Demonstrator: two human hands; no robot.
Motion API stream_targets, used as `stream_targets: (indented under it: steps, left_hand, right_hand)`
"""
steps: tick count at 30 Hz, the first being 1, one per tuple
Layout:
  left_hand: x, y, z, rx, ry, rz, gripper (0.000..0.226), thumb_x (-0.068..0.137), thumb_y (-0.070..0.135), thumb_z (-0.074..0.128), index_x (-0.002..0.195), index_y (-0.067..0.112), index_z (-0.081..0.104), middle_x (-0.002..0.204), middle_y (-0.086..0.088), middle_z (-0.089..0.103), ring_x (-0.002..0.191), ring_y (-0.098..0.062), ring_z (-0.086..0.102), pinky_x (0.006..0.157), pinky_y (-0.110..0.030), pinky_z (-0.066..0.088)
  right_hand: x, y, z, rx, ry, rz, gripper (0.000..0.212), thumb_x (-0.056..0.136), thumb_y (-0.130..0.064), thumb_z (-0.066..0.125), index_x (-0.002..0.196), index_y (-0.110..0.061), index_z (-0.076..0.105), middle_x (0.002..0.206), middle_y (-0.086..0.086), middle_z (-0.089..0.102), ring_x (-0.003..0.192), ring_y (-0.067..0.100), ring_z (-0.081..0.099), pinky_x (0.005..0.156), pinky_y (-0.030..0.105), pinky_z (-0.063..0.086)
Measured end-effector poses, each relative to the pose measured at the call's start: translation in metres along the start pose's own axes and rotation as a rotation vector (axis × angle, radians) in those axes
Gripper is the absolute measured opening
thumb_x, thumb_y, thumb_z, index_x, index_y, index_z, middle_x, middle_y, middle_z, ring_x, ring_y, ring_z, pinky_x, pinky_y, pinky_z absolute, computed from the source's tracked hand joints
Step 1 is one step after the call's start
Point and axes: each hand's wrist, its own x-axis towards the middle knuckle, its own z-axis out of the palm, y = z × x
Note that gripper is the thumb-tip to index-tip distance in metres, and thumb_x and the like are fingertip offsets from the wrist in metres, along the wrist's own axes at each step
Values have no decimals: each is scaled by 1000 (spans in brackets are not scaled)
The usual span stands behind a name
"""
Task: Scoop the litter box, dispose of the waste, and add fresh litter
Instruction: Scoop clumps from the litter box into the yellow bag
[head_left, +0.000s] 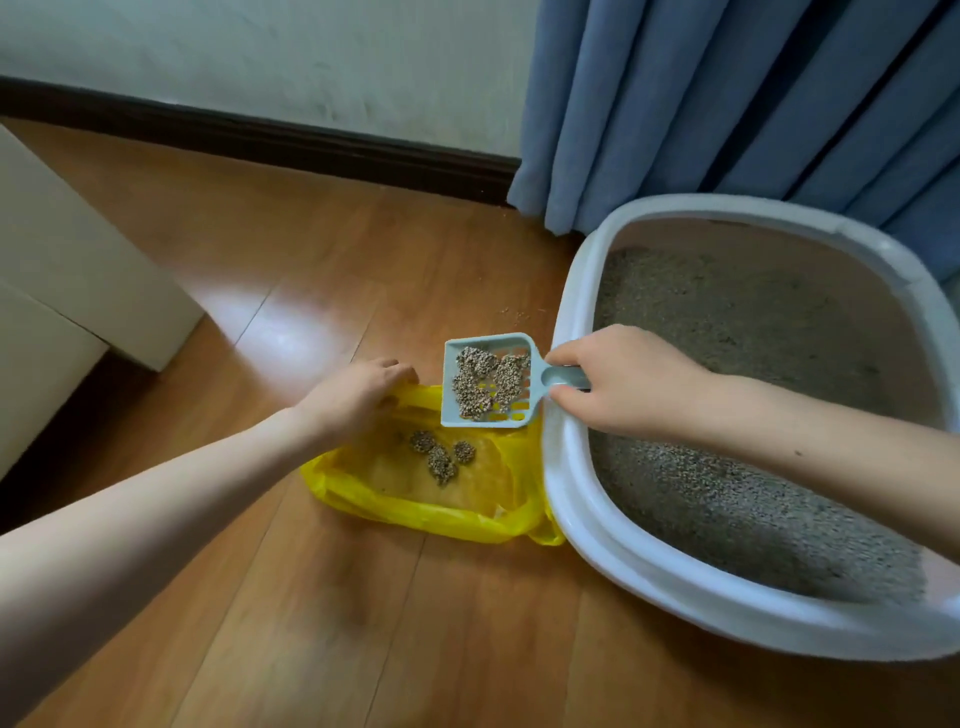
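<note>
The right hand (631, 382) holds the scoop (488, 382) by its handle, with clumps in it, over the yellow bag (363, 499). The left hand (363, 397) pinches the bag's far edge. The bag touches the litter box (571, 322).

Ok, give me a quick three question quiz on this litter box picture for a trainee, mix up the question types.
1. True or false: the scoop is empty.
2. Multiple choice: what does the left hand hold? A) the yellow bag's edge B) the litter box rim C) the curtain
3. Fill in: the right hand grips the scoop by its ____.

Key
1. False: it carries clumps of litter, above the open bag.
2. A: its fingers pinch the bag's far edge, holding it open; a few clumps already lie inside.
3. Handle.
</note>
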Motion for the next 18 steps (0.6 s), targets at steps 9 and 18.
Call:
stream_targets:
  steps: [9, 18]
  left_hand:
    - [6, -11, -1, -234, 167, -56, 25, 77, -2, 59, 98, 8, 68, 95, -6, 69, 87, -26, 61, 72, -26, 40]
    - [4, -12, -3, -253, 182, -86, 22, 82, -1, 59, 100, 7, 69, 98, -8, 70, 81, -18, 54, 69, -19, 31]
  right_hand:
    - [29, -39, 11, -536, -106, -239, 12, 90, -15, 49, 97, -16, 59, 92, 2, 61, 88, 27, 63, 57, 31, 33]
    - [33, -40, 18, -659, 53, -362, 19, 44, -1, 69, 57, -13, 61, 53, 4, 54, 43, 24, 53, 49, 20, -4]
